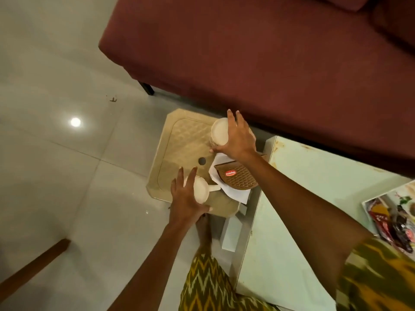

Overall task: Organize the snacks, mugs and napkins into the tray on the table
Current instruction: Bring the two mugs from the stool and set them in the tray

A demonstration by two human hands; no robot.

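Observation:
Two cream mugs stand on a beige plastic stool (pixel 182 144) beside the table. My left hand (pixel 187 199) grips the near mug (pixel 201 191) from above, its handle pointing right. My right hand (pixel 238 136) grips the far mug (pixel 219 132) from above at the stool's back right corner. Between the mugs lies a brown woven holder (pixel 238 177) with a red label, resting on white napkins (pixel 233 194). A tray (pixel 368 204) with dark snack packets (pixel 397 225) sits at the right edge of the pale green table (pixel 298 198).
A maroon sofa (pixel 269 59) runs along the back, close behind the stool and table. White floor tiles (pixel 56 153) spread to the left. A wooden beam (pixel 33 270) crosses the lower left corner. My foot (pixel 203 230) stands by the stool.

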